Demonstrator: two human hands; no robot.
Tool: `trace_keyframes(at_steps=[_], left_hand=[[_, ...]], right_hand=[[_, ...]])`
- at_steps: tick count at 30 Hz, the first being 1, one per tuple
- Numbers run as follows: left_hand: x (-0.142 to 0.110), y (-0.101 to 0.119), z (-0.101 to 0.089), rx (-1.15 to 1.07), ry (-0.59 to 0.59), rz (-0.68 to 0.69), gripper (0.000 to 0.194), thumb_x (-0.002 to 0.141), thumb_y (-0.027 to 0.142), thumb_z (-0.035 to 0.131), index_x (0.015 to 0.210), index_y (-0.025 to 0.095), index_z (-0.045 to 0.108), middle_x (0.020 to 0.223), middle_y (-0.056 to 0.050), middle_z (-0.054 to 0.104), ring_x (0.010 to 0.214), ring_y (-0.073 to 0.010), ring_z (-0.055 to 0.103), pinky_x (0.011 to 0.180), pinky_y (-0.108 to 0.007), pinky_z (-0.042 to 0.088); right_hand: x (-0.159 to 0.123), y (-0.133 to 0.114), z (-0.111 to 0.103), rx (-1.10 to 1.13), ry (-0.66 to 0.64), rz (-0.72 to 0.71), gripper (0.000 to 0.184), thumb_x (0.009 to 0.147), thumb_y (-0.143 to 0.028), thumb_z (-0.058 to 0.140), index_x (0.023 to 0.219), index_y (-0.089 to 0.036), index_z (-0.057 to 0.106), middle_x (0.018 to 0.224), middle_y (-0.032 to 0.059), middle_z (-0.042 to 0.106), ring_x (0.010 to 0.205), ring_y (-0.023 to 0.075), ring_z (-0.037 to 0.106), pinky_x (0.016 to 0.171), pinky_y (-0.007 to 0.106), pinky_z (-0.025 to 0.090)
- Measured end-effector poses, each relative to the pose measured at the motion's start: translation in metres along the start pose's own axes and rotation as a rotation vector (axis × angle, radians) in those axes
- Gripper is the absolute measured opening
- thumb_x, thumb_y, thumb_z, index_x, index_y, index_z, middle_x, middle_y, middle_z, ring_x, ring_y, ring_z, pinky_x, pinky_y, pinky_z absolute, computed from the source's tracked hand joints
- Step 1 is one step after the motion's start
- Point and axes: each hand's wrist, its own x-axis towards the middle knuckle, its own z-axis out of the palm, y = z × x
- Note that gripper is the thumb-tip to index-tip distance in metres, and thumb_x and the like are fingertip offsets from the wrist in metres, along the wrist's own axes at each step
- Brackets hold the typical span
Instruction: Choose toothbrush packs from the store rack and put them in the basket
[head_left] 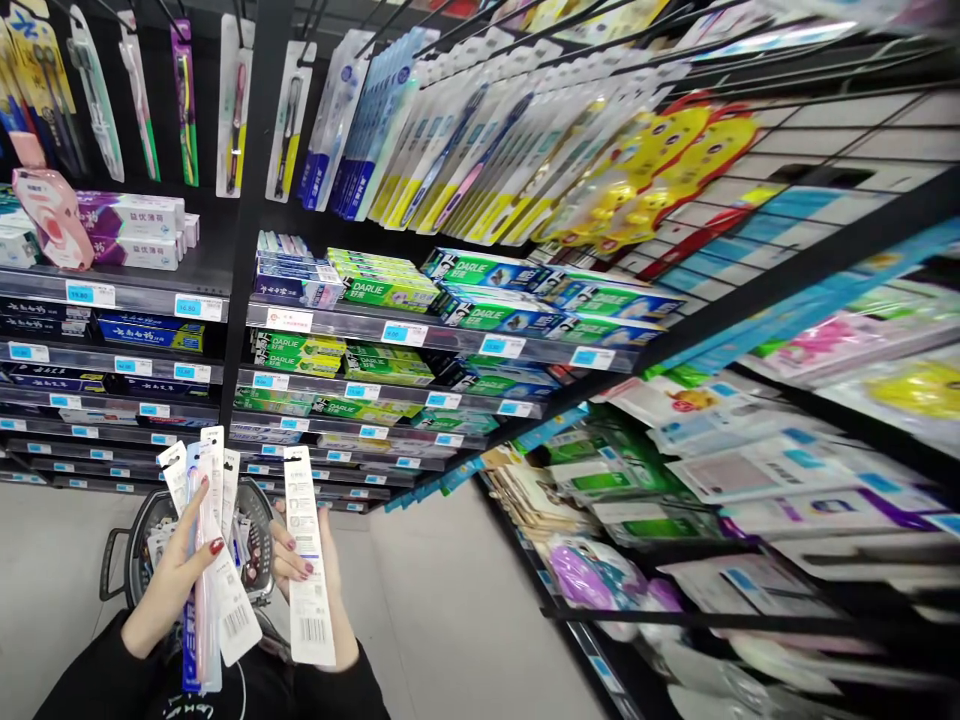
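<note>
Glossy flat toothbrush packs (214,560) fanned in left hand (176,580), right hand (319,580) clasping one pack (307,560).

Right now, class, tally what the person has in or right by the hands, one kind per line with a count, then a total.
Toothbrush packs fanned in the left hand: 3, as far as the overlap lets me tell
Toothbrush packs in the right hand: 1
Shopping baskets below the hands: 1
Total: 5
</note>
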Motion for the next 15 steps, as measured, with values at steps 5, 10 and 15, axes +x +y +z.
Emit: trace_keyframes(at_steps=[5, 10, 15], left_hand=[[-0.002, 0.002, 0.008, -0.206, 0.062, -0.058, 0.103, 0.068, 0.039, 0.067, 0.139, 0.032, -0.008, 0.147, -0.008, 0.022, 0.126, -0.0272, 0.036, 0.101, -0.04, 0.033], [-0.005, 0.012, 0.018, -0.365, 0.023, -0.332, 0.078, 0.058, 0.035, 0.074, 0.126, 0.014, 0.043, 0.109, -0.015, 0.065, 0.084, -0.0295, 0.065, 0.071, -0.037, 0.052], [-0.008, 0.016, 0.021, -0.433, 0.098, -0.404, 0.052, 0.054, 0.024, 0.075, 0.103, 0.013, 0.063, 0.096, -0.011, 0.071, 0.095, -0.0313, 0.062, 0.088, -0.041, 0.045]], right_hand=[[0.006, 0.012, 0.005, -0.03, 0.051, -0.043, 0.049, 0.072, -0.063, 0.047, 0.083, -0.017, 0.057, 0.062, -0.0036, 0.051, 0.03, 0.0004, 0.017, 0.028, 0.015, 0.021], [0.011, 0.036, 0.017, -0.294, 0.175, -0.143, 0.034, 0.074, -0.05, 0.055, 0.08, -0.017, 0.059, 0.046, -0.0035, 0.052, 0.037, 0.0119, 0.046, 0.042, 0.025, 0.042], [0.013, 0.05, 0.013, -0.597, 0.312, -0.27, 0.037, 0.073, -0.047, 0.06, 0.091, -0.016, 0.064, 0.081, 0.006, 0.068, 0.075, 0.0219, 0.063, 0.074, 0.035, 0.047]])
